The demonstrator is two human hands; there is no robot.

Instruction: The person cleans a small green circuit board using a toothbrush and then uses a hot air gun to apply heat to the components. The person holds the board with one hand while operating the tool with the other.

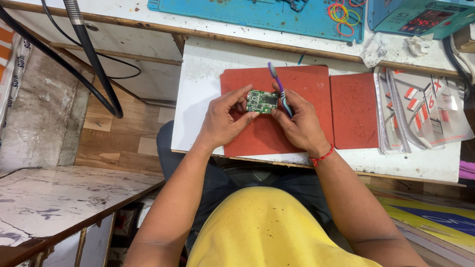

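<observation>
I hold a small green circuit board [261, 101] between my two hands, just above the larger red mat [277, 133]. My left hand [225, 121] pinches the board's near left edge, thumb and fingers closed on it, with the thumb tip pressed against its lower corner. My right hand [299, 123] meets the board from the other side, its fingertips touching the right edge, and the same hand is clamped around a purple toothbrush [278, 84]. The brush handle runs up and away from my right fingers, its head tilted past the far edge of the board. A red thread band [321, 157] circles my right wrist.

To the right of my right hand lies a smaller red mat [354, 111], just beside the larger one, and beyond that a stack of plastic sleeves [420, 111] with red and white pieces on it. Far ahead of both hands sits a blue work mat [257, 15] with coloured rubber bands [341, 15] on it. To the left of my left hand, well apart, black cables [94, 64] hang down past the white table [198, 89].
</observation>
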